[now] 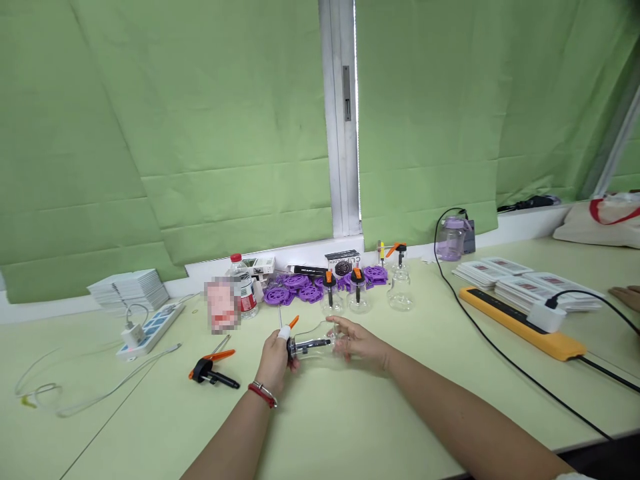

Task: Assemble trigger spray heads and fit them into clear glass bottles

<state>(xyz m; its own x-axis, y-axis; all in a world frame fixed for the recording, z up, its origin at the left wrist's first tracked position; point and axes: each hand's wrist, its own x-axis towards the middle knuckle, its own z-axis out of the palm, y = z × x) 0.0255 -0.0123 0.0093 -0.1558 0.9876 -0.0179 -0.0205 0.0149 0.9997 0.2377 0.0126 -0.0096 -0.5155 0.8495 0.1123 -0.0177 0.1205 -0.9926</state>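
A clear bottle lies tilted on its side between my two hands, a little above the table. My left hand is closed round its neck and black pump head, whose orange lever sticks up past the thumb; a white covering shows on that thumb. Inside the bottle runs the black pump tube. Curled round the bottle's base is my right hand, its fingers partly seen through the clear wall. To the left, a loose black pump head with an orange lever lies on the table.
Behind my hands stand clear bottles with orange-levered tops, purple plastic parts and a water bottle. A white power strip lies left, an orange one right. Another person's hand rests at the right edge.
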